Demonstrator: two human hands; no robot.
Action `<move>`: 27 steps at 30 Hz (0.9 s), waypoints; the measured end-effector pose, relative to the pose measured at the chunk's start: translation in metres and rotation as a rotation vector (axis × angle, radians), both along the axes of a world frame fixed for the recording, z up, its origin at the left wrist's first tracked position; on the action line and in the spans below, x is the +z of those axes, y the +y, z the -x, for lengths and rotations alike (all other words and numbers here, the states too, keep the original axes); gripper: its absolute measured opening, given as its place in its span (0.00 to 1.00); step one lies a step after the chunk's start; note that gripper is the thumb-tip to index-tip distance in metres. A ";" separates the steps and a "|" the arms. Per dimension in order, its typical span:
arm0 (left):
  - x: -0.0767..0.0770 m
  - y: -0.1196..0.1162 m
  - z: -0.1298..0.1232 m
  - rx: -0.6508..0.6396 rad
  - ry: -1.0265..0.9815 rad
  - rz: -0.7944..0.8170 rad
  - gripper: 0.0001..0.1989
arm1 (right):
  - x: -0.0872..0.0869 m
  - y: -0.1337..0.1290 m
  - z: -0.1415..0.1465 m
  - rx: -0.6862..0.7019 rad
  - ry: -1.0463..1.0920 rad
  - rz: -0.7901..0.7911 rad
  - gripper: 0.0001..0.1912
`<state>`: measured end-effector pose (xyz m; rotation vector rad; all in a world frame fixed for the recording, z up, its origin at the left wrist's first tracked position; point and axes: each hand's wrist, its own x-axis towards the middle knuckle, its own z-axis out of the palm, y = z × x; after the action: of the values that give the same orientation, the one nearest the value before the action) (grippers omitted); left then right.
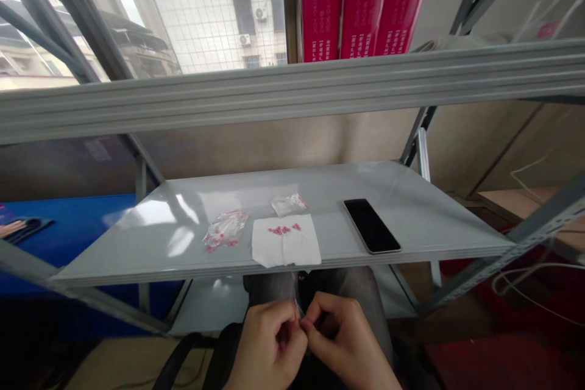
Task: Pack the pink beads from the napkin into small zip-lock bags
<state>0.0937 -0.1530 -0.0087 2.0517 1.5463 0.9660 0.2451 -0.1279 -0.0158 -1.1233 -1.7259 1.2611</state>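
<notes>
My left hand pinches a red thread below the shelf's front edge; my right hand pinches too, on what I can't tell. Pink bits lie loose on paper by that edge, so work seems unfinished.

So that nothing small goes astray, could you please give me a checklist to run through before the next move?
1. Red pieces resting on the white paper: ok.
2. Paper kept back from the front edge of the shelf: not ok, it reaches that edge.
3. Phone apart from the paper: ok, flat to its right.
4. Plastic bag left of the paper sealed: cannot tell.
5. Left hand and right hand above the shelf: not ok, both are short of its front edge.
6. Something small pinched between the hands: cannot tell.
</notes>
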 end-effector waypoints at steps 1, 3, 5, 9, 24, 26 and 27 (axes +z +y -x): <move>0.001 0.000 -0.002 0.015 0.004 -0.028 0.11 | 0.002 -0.002 -0.002 -0.024 -0.012 -0.041 0.07; 0.003 0.000 -0.006 0.057 0.033 -0.083 0.11 | 0.005 -0.004 -0.007 -0.102 -0.038 -0.128 0.08; 0.006 0.000 -0.010 0.082 0.071 -0.121 0.11 | 0.006 -0.005 -0.012 -0.194 -0.069 -0.199 0.09; 0.015 -0.002 -0.010 0.072 0.136 -0.165 0.12 | 0.009 -0.004 -0.016 -0.274 -0.140 -0.244 0.07; -0.010 0.023 0.039 0.013 0.126 -0.376 0.38 | 0.020 0.029 0.027 -0.080 0.133 0.024 0.09; -0.009 0.026 0.040 0.001 0.114 -0.383 0.37 | 0.018 0.032 0.030 -0.068 0.155 0.027 0.09; -0.009 0.028 0.041 -0.008 0.104 -0.390 0.37 | 0.017 0.034 0.031 -0.063 0.163 0.030 0.09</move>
<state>0.0529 -0.1255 -0.0174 2.4023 1.4898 1.2576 0.2144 -0.0940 0.0016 -1.0529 -1.5448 1.3066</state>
